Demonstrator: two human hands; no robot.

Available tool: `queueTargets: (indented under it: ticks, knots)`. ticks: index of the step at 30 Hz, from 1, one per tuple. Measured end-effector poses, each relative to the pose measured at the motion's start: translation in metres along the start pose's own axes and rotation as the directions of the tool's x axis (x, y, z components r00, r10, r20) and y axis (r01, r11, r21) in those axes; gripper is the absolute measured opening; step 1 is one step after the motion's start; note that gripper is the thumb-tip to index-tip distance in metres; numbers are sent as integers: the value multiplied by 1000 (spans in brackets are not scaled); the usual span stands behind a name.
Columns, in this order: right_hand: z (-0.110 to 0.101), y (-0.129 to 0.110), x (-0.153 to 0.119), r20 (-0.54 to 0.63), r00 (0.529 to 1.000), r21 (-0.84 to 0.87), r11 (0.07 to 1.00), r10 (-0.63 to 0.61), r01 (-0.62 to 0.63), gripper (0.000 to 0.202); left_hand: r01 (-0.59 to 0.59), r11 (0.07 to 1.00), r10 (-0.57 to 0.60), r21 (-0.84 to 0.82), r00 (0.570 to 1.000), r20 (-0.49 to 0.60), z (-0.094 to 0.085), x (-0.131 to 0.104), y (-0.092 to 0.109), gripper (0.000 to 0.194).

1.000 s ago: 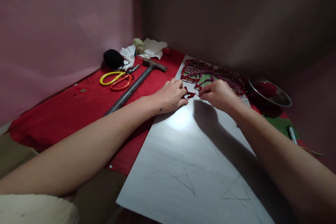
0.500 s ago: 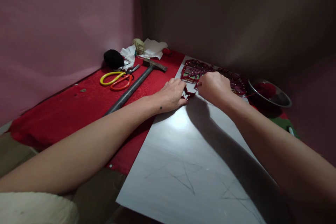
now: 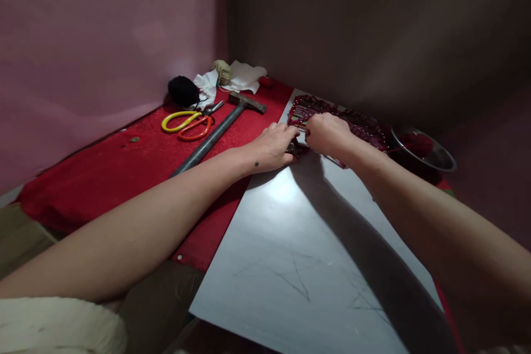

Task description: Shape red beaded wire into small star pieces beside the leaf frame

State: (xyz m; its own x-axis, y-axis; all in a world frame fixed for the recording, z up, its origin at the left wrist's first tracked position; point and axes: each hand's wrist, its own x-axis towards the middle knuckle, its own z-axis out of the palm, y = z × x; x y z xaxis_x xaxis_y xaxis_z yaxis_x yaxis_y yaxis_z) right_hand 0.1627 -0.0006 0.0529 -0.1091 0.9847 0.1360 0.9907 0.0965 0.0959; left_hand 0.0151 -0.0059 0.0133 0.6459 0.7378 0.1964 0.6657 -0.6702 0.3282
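On the white board (image 3: 265,232), my left hand (image 3: 274,146) rests with thumb and fingers apart around a small outline of nails wound with dark red yarn (image 3: 295,148). My right hand (image 3: 327,133) is closed in a pinch just to the right of that outline, on red yarn whose end at the fingertips is hidden. A strand runs from behind this hand toward a metal bowl (image 3: 446,161) with a red yarn ball (image 3: 417,145). Beyond both hands stretches a larger nail-and-yarn pattern (image 3: 365,127) in red, purple and green.
A hammer (image 3: 215,135) and yellow-and-orange-handled scissors (image 3: 194,121) lie on the red cloth (image 3: 108,177) at left. Behind them are a black yarn ball (image 3: 183,91), a cream yarn ball (image 3: 222,72) and white cloth (image 3: 246,76). Pencilled star lines (image 3: 292,276) mark the board's near part. Walls enclose the back.
My right hand has shifted slightly left, close to my left fingers, and a red-edged outline now shows below its wrist. My left hand stays at the small outline. The view has turned a little.
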Motion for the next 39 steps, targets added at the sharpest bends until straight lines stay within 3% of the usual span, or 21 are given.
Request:
queueTargets:
  ticks: [3,10,20,26,33,39]
  knots:
    - [3,8,-10,-8,997,-74,994,81,-82,23,-31,999,30,19,1000,8,1,-1,0,45]
    - [26,20,-48,-134,973,83,980,190,-180,26,-51,992,48,113,998,33,5,-2,3,41]
    - [41,18,-75,-129,991,-121,992,-45,30,40,-123,977,122,174,992,16,11,0,-4,40]
    - [47,22,-77,-134,985,-39,993,-113,108,43,-145,973,140,178,989,42,8,1,-4,39]
    - [52,24,-75,-214,972,89,990,-92,114,39,-135,972,129,195,991,43,7,1,-3,41]
    - [51,27,-73,-204,974,110,986,-101,125,38,-125,968,118,216,992,45,7,0,0,41]
